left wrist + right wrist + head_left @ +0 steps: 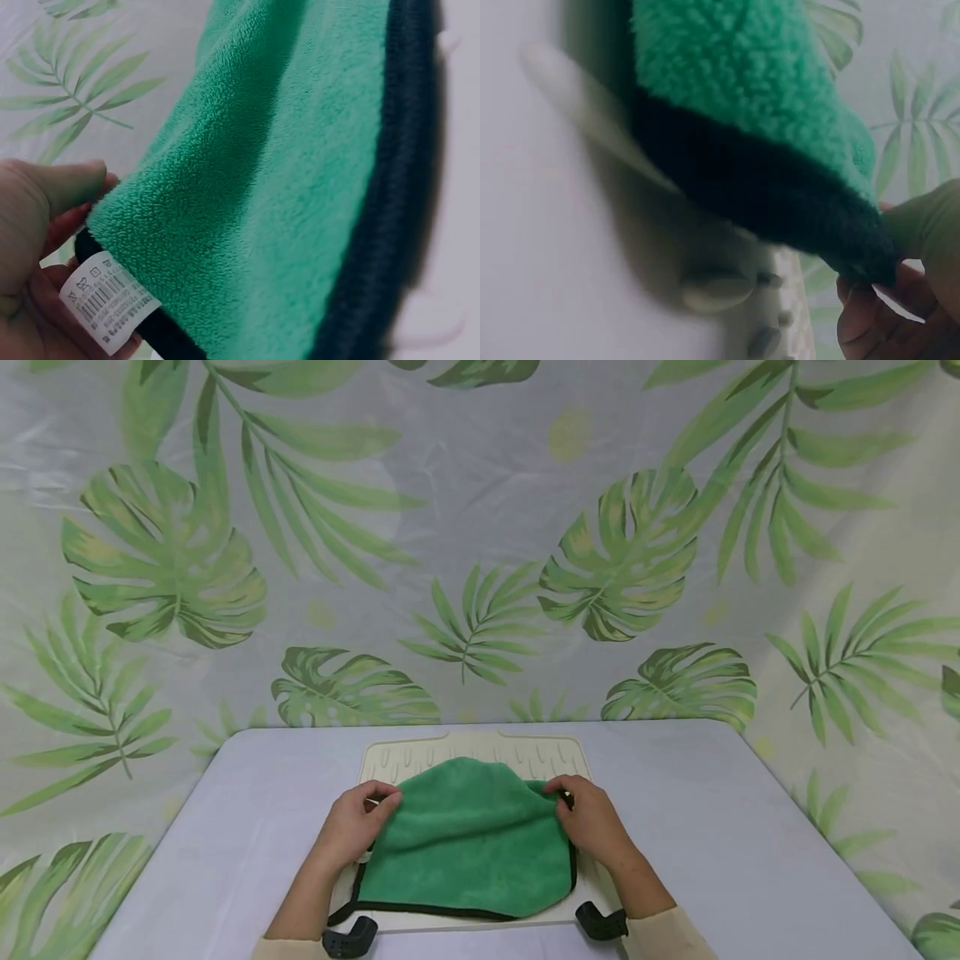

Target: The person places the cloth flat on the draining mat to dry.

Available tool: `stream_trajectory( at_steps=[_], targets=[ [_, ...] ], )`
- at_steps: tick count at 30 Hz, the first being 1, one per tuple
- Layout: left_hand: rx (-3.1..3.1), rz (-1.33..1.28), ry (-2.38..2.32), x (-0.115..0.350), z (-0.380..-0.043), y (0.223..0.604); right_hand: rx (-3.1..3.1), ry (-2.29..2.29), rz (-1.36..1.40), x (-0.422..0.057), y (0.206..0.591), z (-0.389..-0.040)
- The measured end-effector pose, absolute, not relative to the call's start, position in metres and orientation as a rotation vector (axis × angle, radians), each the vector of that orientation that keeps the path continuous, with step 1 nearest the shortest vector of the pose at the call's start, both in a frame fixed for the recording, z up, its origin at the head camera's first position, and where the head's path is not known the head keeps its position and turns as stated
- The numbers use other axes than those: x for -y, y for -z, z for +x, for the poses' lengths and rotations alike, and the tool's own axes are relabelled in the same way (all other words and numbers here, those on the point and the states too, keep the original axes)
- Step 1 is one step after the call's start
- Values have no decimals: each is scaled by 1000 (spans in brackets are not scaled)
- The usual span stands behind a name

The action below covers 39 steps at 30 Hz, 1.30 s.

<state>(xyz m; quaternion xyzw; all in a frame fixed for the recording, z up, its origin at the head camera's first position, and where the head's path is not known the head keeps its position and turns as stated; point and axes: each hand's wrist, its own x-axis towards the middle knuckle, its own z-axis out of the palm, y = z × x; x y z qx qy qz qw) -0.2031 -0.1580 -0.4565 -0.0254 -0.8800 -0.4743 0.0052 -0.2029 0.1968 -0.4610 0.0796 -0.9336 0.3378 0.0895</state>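
A green plush cloth (pixel 472 843) with a dark edging is held up between both hands, its lower edge near the front of a cream ridged mat (pixel 390 760). At the cloth's left side, the left hand (pixel 356 818) pinches it between thumb and fingers. A white printed label (pixel 110 301) hangs from the dark edging beside those fingers in the left wrist view. The right hand (pixel 592 818) pinches the cloth's right upper corner. In the right wrist view the dark edging (pixel 757 180) runs down to the fingertips, over raised ridges of the mat. Much of the mat is hidden behind the cloth.
The mat lies on a white table (pixel 697 827). Behind and beside the table hangs a leaf-patterned curtain (pixel 480 527). Black camera mounts (pixel 350 937) sit at both wrists, by the beige sleeves (pixel 667 935).
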Motion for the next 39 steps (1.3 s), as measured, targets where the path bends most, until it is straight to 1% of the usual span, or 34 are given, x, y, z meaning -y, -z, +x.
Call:
stream_trajectory(
  at_steps=[5,11,16,21,28,34,39],
  targets=[
    [2774,-96,1496,157,-201,458,2825,-1054,334,-196,465,-201],
    [2846,-159,1574,155,-197,459,2878,-1071,325,-195,467,-201],
    [2807,-146,1706,155,-197,460,2838,-1091,257,-197,463,-200],
    [2772,-118,1627,158,-198,461,2702,-1138,161,-199,462,-199],
    [2797,-79,1479,162,-197,453,2619,-1066,130,-201,465,-204],
    [2856,-73,1344,161,-196,442,2619,-1255,88,-203,454,-201],
    [2839,-20,1460,160,-197,437,2605,-1488,45,-203,450,-202]
  ],
)
